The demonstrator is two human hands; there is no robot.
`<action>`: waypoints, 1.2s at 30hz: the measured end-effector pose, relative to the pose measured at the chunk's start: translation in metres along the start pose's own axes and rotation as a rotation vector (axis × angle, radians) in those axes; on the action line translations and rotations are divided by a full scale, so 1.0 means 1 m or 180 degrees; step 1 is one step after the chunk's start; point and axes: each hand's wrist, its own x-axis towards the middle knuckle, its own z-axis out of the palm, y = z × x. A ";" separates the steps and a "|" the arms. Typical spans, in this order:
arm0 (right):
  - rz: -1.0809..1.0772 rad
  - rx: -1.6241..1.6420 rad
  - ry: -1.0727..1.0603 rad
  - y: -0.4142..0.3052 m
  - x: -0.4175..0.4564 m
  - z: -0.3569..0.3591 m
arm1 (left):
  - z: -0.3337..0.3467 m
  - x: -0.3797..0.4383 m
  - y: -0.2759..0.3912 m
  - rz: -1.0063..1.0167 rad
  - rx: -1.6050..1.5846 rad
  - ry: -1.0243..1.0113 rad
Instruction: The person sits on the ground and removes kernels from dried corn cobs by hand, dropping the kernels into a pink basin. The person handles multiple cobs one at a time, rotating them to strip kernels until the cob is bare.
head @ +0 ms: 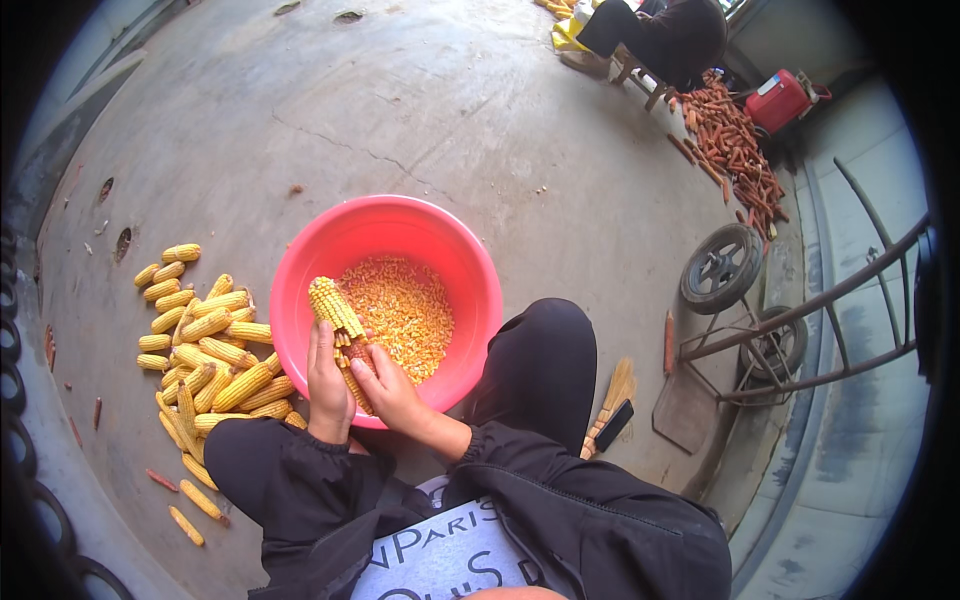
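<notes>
A partly shelled ear of yellow corn (pixel 334 306) is held over the left side of a pink plastic basin (pixel 386 211). My left hand (pixel 328 382) wraps the ear from its left side, fingers pointing up along it. From the right, my right hand (pixel 394 394) presses its thumb and fingers against the bared reddish cob (pixel 363 358). What looks like a second cob or strip of corn shows beneath that hand, partly hidden. Loose corn kernels (pixel 409 315) cover the bottom of the basin, which stands between my knees.
Whole corn ears (pixel 217 352) lie heaped left of the basin. A hand broom (pixel 616 390) with a black phone (pixel 615 426) on it lies to the right, near a two-wheeled hand truck (pixel 765 337). Beyond are bare cobs (pixel 731 142), a red container (pixel 780 101) and a seated person (pixel 660 37).
</notes>
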 end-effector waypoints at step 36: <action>0.0117 0.0123 -0.0081 0.006 0.000 0.001 | -0.001 0.001 -0.007 0.0377 0.0962 0.0140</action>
